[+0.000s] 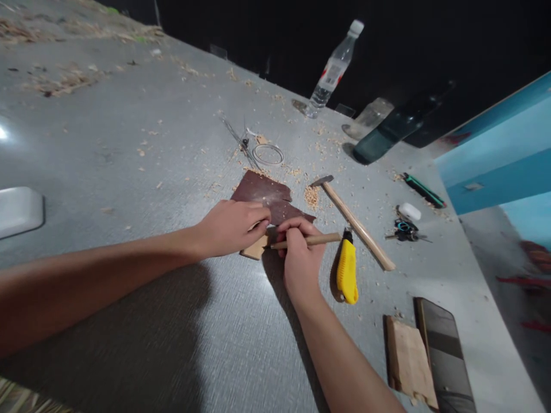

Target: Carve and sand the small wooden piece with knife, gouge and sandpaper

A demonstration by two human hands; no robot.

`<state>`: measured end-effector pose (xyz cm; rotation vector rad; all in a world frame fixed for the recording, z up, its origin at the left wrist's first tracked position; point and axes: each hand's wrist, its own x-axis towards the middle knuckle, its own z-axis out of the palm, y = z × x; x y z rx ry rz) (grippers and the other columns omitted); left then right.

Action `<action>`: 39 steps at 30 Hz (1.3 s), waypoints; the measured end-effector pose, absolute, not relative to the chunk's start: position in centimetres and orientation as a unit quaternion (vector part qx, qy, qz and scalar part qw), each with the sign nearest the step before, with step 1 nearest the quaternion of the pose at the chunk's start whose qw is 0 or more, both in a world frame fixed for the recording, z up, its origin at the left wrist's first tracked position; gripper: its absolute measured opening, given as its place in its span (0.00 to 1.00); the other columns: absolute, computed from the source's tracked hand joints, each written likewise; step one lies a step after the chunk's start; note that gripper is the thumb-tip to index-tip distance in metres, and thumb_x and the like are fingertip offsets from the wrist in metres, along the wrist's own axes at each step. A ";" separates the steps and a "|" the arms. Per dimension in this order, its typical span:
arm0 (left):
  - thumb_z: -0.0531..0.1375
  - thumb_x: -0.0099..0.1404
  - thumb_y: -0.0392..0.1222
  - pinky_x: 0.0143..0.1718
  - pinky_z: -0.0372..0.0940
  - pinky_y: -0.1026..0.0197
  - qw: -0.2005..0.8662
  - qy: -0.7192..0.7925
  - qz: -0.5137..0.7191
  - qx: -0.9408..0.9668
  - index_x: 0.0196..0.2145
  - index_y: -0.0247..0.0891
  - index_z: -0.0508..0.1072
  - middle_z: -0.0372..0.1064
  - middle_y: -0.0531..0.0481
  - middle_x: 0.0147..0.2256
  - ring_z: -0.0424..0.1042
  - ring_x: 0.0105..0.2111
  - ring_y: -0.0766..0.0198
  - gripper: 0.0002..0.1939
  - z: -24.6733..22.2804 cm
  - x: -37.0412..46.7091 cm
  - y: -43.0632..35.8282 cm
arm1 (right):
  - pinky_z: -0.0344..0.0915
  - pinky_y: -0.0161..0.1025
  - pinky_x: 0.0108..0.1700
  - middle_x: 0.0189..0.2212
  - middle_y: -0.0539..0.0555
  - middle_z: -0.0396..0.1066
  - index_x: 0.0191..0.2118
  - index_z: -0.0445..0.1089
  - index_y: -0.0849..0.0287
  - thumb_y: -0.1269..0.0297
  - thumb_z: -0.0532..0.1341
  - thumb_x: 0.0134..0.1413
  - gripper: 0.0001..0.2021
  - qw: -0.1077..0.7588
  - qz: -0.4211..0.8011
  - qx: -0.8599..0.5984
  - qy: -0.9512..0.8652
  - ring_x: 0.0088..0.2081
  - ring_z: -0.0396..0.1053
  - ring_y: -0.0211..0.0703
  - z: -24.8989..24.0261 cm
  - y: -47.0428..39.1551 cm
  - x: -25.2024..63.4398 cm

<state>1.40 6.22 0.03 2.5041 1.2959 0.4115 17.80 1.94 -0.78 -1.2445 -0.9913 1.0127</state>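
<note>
My right hand [301, 258] grips a brown pencil [328, 238], lying nearly level with its tip pointing left at a small flat piece of wood [255, 250]. My left hand [235, 226] is closed at the upper edge of that wood, its fingertips partly hidden. Beneath and just beyond both hands lies a torn sheet of dark red sandpaper [260, 188]. A yellow utility knife [346, 269] rests right of my right hand, and a hammer [355, 222] with a wooden handle lies beyond it.
Coiled wire [267, 154] and wood shavings lie farther back. A water bottle [331, 74], a glass [374, 115] and a dark bottle [387, 135] stand along the back edge. At right are a green-black cutter [424, 190], keys [405, 230], a wood block [411, 358] and a phone [443, 344].
</note>
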 end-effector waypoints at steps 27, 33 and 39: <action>0.47 0.77 0.42 0.35 0.59 0.57 0.259 0.508 0.198 0.797 0.54 0.43 0.69 0.77 0.51 0.36 0.76 0.33 0.58 0.15 0.2 1.3 6.3 | 0.54 0.32 0.20 0.17 0.45 0.65 0.22 0.73 0.55 0.68 0.59 0.46 0.07 0.587 0.450 -0.534 -0.410 0.19 0.59 0.33 -0.9 1.7 18.0; 0.51 0.74 0.41 0.33 0.54 0.58 0.226 0.498 0.155 0.823 0.46 0.44 0.73 0.78 0.53 0.35 0.74 0.32 0.60 0.11 0.2 1.5 6.3 | 0.52 0.31 0.20 0.17 0.44 0.64 0.22 0.72 0.56 0.67 0.59 0.45 0.06 0.596 0.454 -0.541 -0.382 0.19 0.57 0.33 -0.9 1.7 18.0; 0.51 0.73 0.42 0.35 0.54 0.58 0.248 0.495 0.155 0.818 0.44 0.45 0.75 0.79 0.54 0.37 0.74 0.34 0.60 0.12 0.3 1.7 6.4 | 0.54 0.31 0.20 0.17 0.45 0.65 0.24 0.73 0.56 0.65 0.59 0.45 0.06 0.589 0.461 -0.551 -0.369 0.19 0.58 0.33 -1.0 1.8 18.0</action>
